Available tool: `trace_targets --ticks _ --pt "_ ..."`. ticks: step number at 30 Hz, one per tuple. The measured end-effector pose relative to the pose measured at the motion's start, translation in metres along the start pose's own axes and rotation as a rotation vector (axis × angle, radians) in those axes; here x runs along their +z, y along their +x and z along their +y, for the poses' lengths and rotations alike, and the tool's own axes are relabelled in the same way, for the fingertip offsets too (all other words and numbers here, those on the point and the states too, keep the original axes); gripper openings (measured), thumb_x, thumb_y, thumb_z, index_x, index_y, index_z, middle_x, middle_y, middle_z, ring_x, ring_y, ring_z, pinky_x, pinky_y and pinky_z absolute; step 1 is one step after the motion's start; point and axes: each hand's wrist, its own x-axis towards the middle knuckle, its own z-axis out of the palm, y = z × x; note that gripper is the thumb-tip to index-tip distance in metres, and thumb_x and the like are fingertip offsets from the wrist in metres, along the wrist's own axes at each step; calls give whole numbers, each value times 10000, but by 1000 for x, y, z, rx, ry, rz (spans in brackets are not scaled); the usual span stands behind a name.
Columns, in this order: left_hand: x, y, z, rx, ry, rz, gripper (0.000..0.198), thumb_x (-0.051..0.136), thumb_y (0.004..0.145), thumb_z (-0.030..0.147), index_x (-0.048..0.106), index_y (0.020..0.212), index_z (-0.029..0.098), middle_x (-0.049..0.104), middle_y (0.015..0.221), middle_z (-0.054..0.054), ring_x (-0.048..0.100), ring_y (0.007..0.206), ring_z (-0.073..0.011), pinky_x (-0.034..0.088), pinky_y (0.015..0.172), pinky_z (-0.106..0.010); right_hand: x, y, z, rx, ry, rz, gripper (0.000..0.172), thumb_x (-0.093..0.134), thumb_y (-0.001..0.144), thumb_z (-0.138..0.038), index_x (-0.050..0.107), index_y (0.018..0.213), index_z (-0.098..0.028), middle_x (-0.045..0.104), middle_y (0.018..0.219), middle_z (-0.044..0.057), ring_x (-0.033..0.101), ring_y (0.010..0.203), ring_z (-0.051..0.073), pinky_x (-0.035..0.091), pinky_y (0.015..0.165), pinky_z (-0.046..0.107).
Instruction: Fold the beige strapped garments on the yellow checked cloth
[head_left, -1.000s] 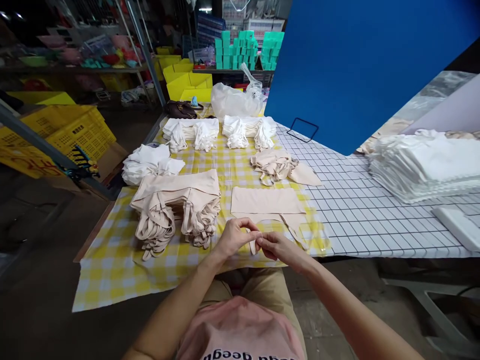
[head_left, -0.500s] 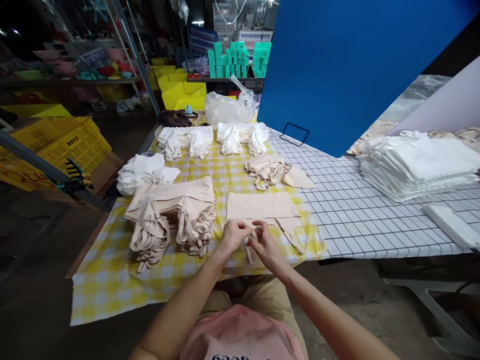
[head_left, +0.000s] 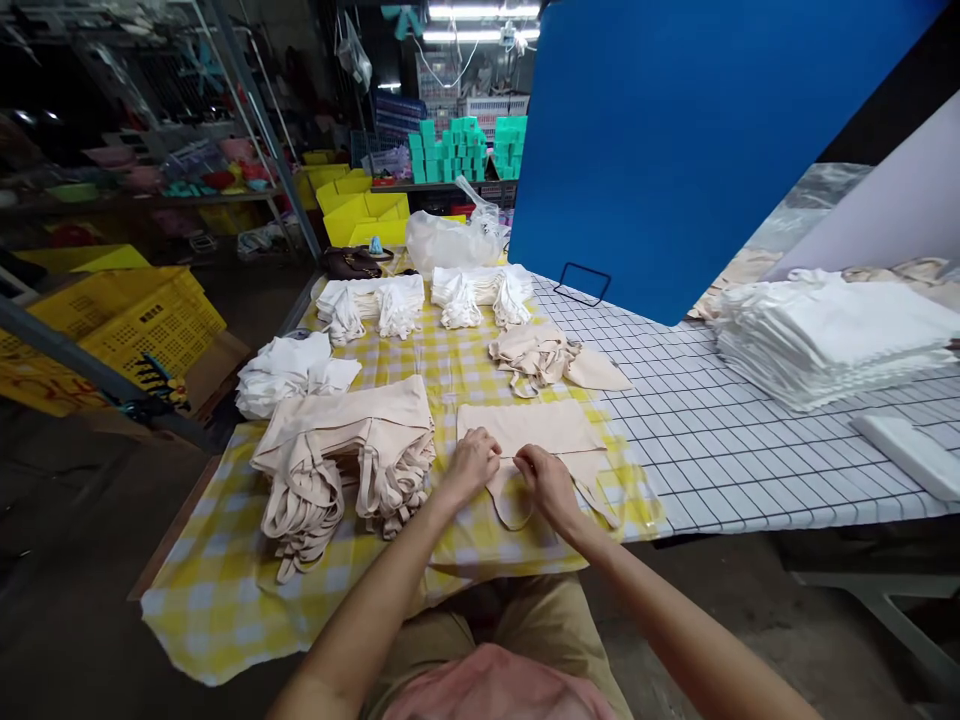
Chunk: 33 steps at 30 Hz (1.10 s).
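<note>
A beige strappy top (head_left: 532, 425) lies flat on the yellow checked cloth in front of me. My left hand (head_left: 474, 465) rests at its lower left edge, fingers closed on the fabric where the left strap starts. My right hand (head_left: 546, 485) pinches near the garment's lower middle edge, apparently on the strap's other end. Between the hands the thin strap (head_left: 513, 524) hangs in a loop toward me. To the right of my right hand the other strap (head_left: 600, 505) lies loose. The fingertips partly cover what they grip.
A stack of beige tops (head_left: 352, 430) with dangling straps stands at left, white folded tops (head_left: 367, 295) behind it. A crumpled beige pile (head_left: 536, 355) lies beyond the garment. A blue board (head_left: 645, 150) leans at right, near a white fabric stack (head_left: 832, 325).
My hands have moved apart from a joint pinch and forward onto the garment's lower edge. The strap that hung down between them now curves in a loop. The view has tilted up slightly.
</note>
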Motion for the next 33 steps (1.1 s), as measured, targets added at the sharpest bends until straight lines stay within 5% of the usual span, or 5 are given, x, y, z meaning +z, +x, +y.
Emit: trace_targets --ticks 3,7,20,33 --pt "5 6 -8 260 314 -46 151 488 797 121 631 824 158 586 937 -72 518 936 -194 434 830 -308 -1 17 9 62 44 -20 191 426 790 -263 590 717 -197 612 648 40 536 602 180 352 592 276" --pt "15 13 -15 335 477 -103 192 437 855 139 628 837 145 587 904 -93 537 903 -201 464 780 -310 1 33 16 53 103 -68 205 411 756 -219 603 691 -187 611 590 28 546 568 166 383 568 264" --pt "27 18 -23 56 9 152 66 596 759 145 658 742 160 512 852 -40 456 904 -177 419 833 -305 -10 54 10 -75 25 -195 165 498 729 -146 661 705 -158 658 626 43 573 591 149 386 570 229" --pt "26 26 -29 64 14 96 140 578 774 210 644 657 173 506 810 -43 436 866 -190 406 779 -295 2 67 3 -251 -269 -282 202 501 779 -68 687 790 -147 672 776 72 591 687 143 366 621 209"
